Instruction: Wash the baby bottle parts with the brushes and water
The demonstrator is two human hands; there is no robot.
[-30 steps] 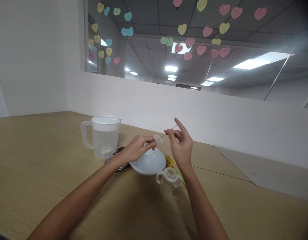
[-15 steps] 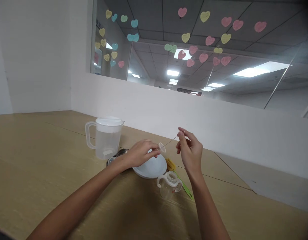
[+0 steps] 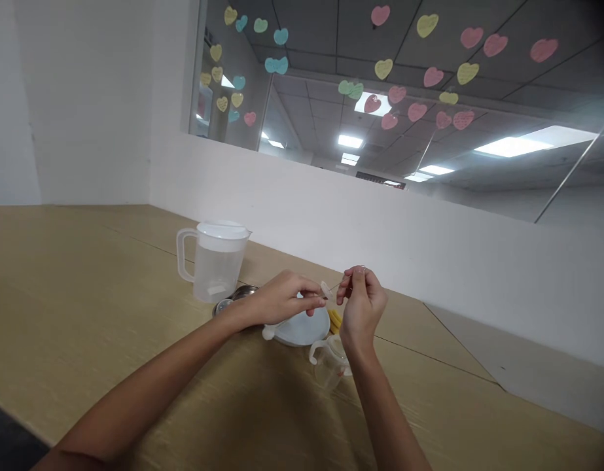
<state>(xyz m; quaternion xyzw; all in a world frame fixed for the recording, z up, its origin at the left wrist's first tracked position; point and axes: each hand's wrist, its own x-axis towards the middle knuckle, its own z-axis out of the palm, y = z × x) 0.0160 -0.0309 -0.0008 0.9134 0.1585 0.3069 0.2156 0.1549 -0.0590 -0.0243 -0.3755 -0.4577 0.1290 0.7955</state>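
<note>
Because the small translucent silicone disc (image 3: 324,289) is thin and light, the left hand (image 3: 282,299) appears to pinch it by the edge between thumb and fingertips, leaving its face exposed toward the right hand (image 3: 363,306). That hand is almost closed, its fingertips gathered on what looks like a fine wire (image 3: 341,282), barely visible here. Holding both up in the air, clear of the things below, probably gives a better view of such small parts. They are raised above the middle of the worktop (image 3: 86,314), toward its far edge. Beneath them lies a white plate (image 3: 304,330), with a yellow brush head (image 3: 335,320) just beyond it and a two-handled sippy cup (image 3: 328,366) at the near side. Farther left stand a lidded plastic jug (image 3: 216,268) and a steel dish (image 3: 235,292).
</note>
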